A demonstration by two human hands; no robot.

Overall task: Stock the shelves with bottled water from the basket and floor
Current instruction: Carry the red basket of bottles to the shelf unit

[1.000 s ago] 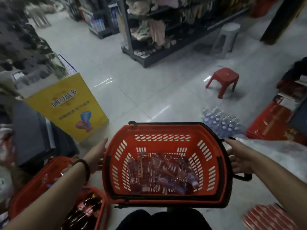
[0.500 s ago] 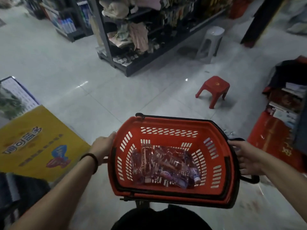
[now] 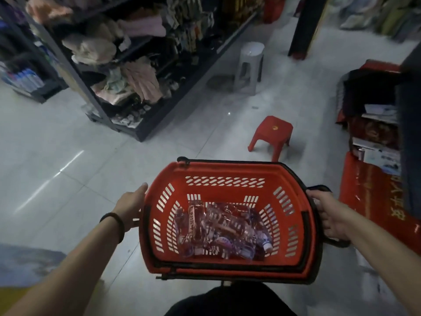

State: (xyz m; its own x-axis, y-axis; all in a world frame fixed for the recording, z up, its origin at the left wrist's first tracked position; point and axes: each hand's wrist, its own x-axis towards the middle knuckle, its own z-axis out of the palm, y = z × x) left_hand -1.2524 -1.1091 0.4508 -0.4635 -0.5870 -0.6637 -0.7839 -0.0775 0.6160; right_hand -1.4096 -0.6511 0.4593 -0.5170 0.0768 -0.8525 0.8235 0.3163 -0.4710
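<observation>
My right grip [image 3: 328, 215] clamped round black side handle of red slotted plastic basket [image 3: 225, 172], held above pale tiled floor [image 3: 68, 179]. My left grip [image 3: 131, 207] against opposite wall, thumb straight, fingers hidden: cannot tell curl. Clear plastic water bottles [image 3: 218, 229] heaped inside basket.

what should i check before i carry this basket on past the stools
1. Right hand grips the black handle: ok.
2. Left hand lies flat against the basket side, steadying only: ok.
3. Water bottles lie low, well below the rim: ok.
4. Red stool stands on the floor just ahead: not ok, steer round it.
5. Floor directly under the basket: cannot tell, hidden.
</observation>
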